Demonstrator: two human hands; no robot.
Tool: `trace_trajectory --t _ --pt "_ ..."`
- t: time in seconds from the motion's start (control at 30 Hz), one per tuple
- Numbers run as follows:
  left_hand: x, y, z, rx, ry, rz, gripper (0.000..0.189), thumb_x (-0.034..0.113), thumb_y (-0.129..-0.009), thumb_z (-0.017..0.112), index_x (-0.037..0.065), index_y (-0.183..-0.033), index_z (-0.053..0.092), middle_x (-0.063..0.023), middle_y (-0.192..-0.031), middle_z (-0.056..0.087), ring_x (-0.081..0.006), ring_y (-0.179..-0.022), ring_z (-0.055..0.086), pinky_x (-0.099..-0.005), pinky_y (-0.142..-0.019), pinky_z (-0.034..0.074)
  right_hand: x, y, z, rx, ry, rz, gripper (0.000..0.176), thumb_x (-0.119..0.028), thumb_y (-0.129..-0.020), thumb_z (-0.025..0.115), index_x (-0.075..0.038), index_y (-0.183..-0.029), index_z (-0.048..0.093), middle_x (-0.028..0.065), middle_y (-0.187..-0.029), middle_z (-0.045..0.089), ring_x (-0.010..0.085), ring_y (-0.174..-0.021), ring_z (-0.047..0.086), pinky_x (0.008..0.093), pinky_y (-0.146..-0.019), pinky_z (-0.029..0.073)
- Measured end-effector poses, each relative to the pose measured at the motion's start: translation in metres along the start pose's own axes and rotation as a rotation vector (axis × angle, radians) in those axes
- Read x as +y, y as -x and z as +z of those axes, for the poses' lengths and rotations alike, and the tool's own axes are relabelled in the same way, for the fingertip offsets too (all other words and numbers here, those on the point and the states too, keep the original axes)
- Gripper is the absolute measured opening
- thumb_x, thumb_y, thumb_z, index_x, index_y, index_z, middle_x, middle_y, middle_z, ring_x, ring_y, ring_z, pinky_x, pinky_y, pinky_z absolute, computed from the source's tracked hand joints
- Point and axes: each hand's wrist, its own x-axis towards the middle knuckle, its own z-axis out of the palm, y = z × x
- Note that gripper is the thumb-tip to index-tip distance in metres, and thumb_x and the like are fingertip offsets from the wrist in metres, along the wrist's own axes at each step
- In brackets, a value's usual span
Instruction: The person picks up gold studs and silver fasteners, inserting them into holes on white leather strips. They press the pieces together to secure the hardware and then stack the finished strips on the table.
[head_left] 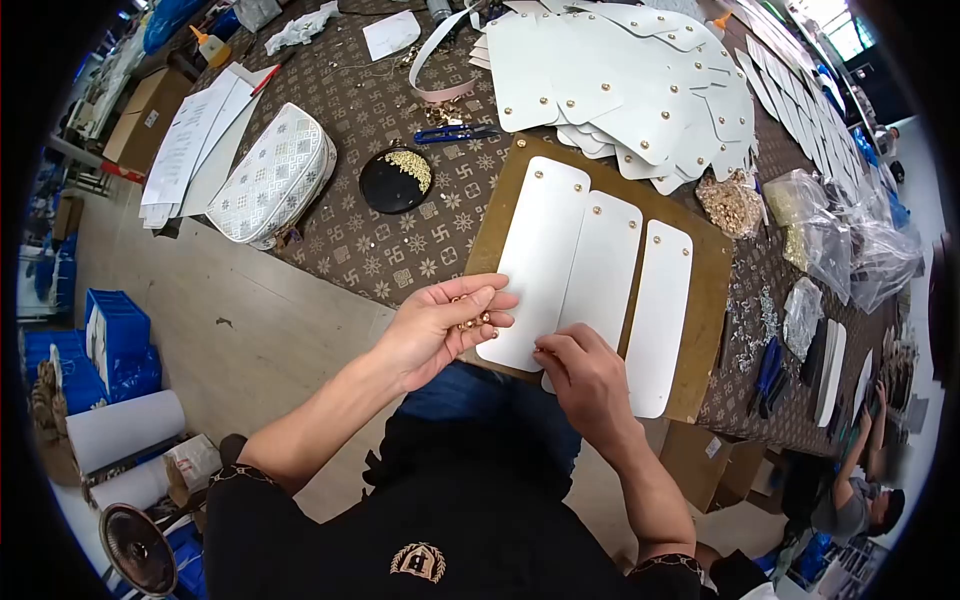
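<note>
My left hand point(445, 325) is curled around several small gold studs point(484, 319), above the lower left edge of a brown board point(708, 300). Three long white panels with rounded corners lie side by side on that board: a left panel point(540, 240), a middle panel point(603, 270) and a right panel point(660, 310). Gold studs sit at their far corners. My right hand point(588, 375) pinches a small gold stud at the near end of the left panel, its fingers partly covering the middle panel's near end.
A pile of white studded pieces point(620, 85) lies beyond the board. On the patterned cloth point(350, 240) are a black dish point(385, 195) of small gold parts, a white pouch point(270, 180), a blue cutter point(455, 133), a bag of studs point(732, 203) and pliers point(768, 370). Another person point(860, 500) works at right.
</note>
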Motion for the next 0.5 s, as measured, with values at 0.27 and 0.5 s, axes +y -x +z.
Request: trace_trajectory --t 0.27,0.5 --pt "0.000 -0.001 -0.008 0.037 -0.029 -0.004 0.035 0.013 -0.104 0.064 -0.002 -0.136 0.061 -0.0165 -0.124 0.072 -0.0182 -0.102 0.073 -0.0241 -0.079 0.063 0.002 -0.008 0.004 -0.062 0.000 0.096 0.005 -0.005 -0.089 0.074 -0.001 -0.089 0.072 0.0130 -0.084 0.064 0.0321 -0.076 0.064 0.0419 -0.070 0.052" --pt "-0.007 -0.002 -0.004 0.023 -0.111 -0.040 0.031 0.015 -0.101 0.071 -0.002 -0.126 0.066 -0.0153 -0.119 0.073 -0.0169 -0.095 0.074 -0.0231 -0.073 0.061 0.009 -0.003 0.005 -0.073 -0.046 0.114 0.005 -0.006 -0.088 0.074 -0.002 -0.091 0.074 0.0113 -0.087 0.067 0.0311 -0.085 0.066 0.0415 -0.077 0.054"
